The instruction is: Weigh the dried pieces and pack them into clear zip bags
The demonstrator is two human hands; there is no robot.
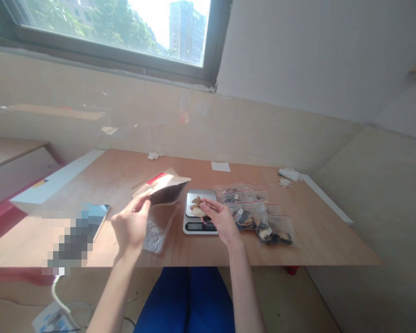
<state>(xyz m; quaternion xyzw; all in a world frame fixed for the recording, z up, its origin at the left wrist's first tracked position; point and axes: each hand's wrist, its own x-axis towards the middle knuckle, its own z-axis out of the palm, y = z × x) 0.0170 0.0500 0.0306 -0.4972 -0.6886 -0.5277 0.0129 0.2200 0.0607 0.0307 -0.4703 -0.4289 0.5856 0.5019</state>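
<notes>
Blue trousers [187, 300] sit nearest, below the table edge. I read the left hand [131, 222] gripping a kraft pouch [164, 189]. The right hand [222, 221] touches dried slices [197, 206] on a digital scale [194, 226]; I cannot tell whether it grasps them. Zip bags [249, 215] lie just right of the scale, a clear bag [156, 233] just left, on a plywood table [315, 240] beneath a window [107, 32].

One kitchen scale [200, 226], two hands [131, 222] [222, 221]

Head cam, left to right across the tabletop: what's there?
Smartphone → left hand → kraft paper pouch → digital kitchen scale → zip bags of dark pieces
</notes>
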